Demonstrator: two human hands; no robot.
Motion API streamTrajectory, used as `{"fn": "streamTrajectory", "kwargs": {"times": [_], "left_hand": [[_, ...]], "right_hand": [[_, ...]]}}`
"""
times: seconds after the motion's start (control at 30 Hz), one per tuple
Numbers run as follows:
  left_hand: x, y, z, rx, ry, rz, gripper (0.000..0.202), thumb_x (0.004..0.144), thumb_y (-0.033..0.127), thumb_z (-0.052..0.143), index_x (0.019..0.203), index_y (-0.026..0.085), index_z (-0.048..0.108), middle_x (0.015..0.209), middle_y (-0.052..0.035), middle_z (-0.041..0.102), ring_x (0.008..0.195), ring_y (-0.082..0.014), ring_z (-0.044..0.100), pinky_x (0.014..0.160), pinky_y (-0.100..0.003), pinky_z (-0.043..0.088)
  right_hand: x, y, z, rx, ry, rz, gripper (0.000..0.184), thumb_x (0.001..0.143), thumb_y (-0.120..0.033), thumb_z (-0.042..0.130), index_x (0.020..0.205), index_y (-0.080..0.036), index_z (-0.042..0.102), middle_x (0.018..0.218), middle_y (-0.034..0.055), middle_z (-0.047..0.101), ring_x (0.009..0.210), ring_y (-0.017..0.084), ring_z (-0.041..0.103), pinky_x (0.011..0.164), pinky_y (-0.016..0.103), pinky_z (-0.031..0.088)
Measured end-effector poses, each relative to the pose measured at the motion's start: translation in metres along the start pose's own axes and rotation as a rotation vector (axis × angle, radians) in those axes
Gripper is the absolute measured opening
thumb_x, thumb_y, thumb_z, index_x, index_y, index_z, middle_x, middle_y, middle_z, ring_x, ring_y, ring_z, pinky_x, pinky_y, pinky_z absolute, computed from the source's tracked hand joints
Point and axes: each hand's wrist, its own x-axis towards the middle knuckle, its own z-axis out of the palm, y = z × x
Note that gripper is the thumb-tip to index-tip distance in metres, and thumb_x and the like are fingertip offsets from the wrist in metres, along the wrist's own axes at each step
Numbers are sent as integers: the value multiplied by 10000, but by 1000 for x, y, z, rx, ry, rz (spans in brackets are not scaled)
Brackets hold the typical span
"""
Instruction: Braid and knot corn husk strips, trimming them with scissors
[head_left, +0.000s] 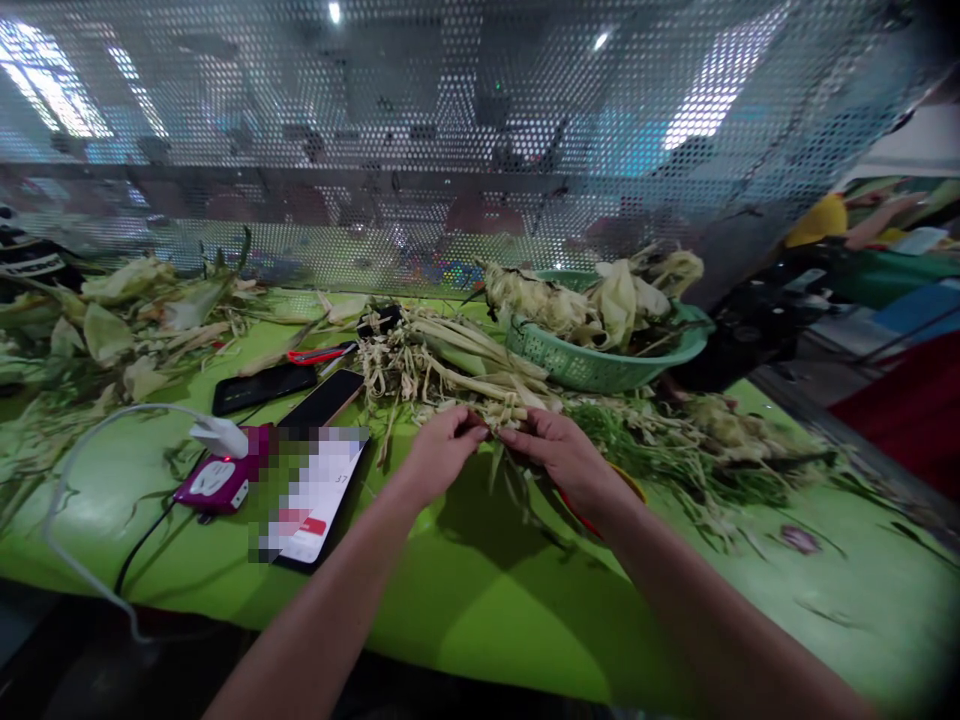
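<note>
both hands meet over the table [480, 610]: left hand [442, 447] and right hand [561, 455], fingers closed, pinching one pale stalk [493, 427] between them, just in front of the stalk pile [450, 365]; basket [570, 377] behind, phone [324, 490] to the left

Green table [480, 610] carries: husk strips [450, 375], green basket [592, 372], phones [264, 388], purple charger block [216, 484], leaf heap [127, 310] far left.

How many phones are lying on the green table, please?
3: a black phone farthest left, a gold-edged phone right of it, and a lit phone nearest, beside the purple adapter. The husks may hide others.
</note>
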Motion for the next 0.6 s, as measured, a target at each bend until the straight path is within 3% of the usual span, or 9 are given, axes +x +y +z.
{"fn": "streamTrajectory", "kwargs": {"times": [0.1,0.3,0.6], "left_hand": [[0,0,-2,2,2,40,97,775,235,560,712,164,577,656,10,548,643,-122,473,638,-249,353],[-2,3,-9,-3,0,71,148,799,286,567,877,165,603,831,-28,628,758,-135,547,707,-253,417],[-6,0,-3,385,11,272,178,736,115,551,880,194,620,856,-35,650,771,-163,564,713,-277,418]], "right_hand": [[0,1,-2,108,-49,74,379,708,-437,712,975,-173,663,696,37,680,604,167,603,551,271,460],[0,-1,-3,322,-60,129,327,719,-360,720,990,-188,659,745,26,698,556,134,594,561,260,470],[0,2,-1,283,-27,133,291,711,-376,720,908,-179,638,708,24,682,594,154,604,582,277,472]]}}
